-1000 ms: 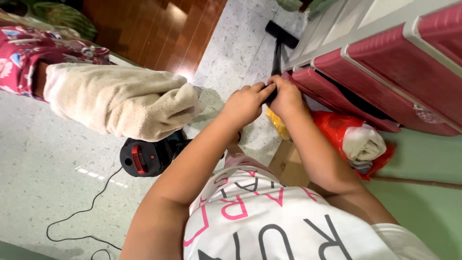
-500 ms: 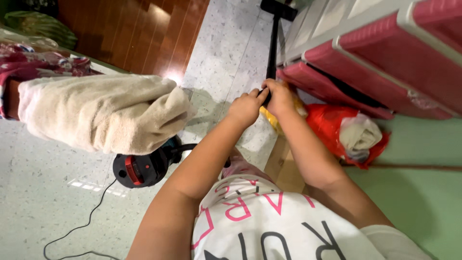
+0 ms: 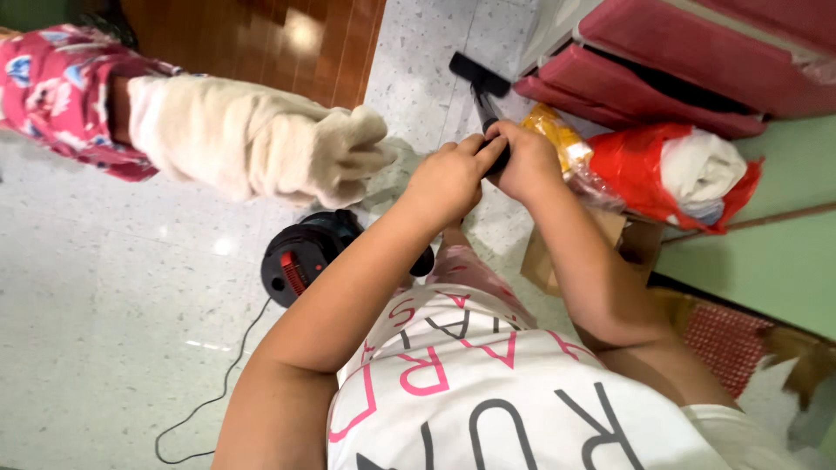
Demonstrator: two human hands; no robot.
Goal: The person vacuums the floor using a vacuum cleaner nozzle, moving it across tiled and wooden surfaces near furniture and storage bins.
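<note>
Vacuuming step in hand — both hands clasped together on the black vacuum wand (image 3: 484, 109), left hand (image 3: 446, 178) wrapped round the near part of the grip, right hand (image 3: 521, 161) closed over it just beyond, fingers of the two touching. The wand runs away from the person to a flat black floor nozzle (image 3: 478, 74), which sits on the speckled floor (image 3: 104, 287) close beside the lowest pink drawer (image 3: 627, 87) of a plastic drawer unit. Judged from this, the stroke is being worked along the foot of the drawers; the next move would call for a steady two-handed push or draw, keeping the nozzle flat and clear of the bags. Room, largest first: pale speckled floor meeting a strip of reddish wood flooring (image 3: 261, 35); a cream towel (image 3: 252, 144) draped over a flowered pink cover (image 3: 61, 96) at left; a red plastic bag (image 3: 675, 178) holding a white bundle, a yellow packet (image 3: 557, 139) just beside it; a brown cardboard piece (image 3: 544, 261) under the right forearm; the black-and-red vacuum canister (image 3: 305, 252) below the left arm, its thin cord (image 3: 222, 392) trailing across the floor.
</note>
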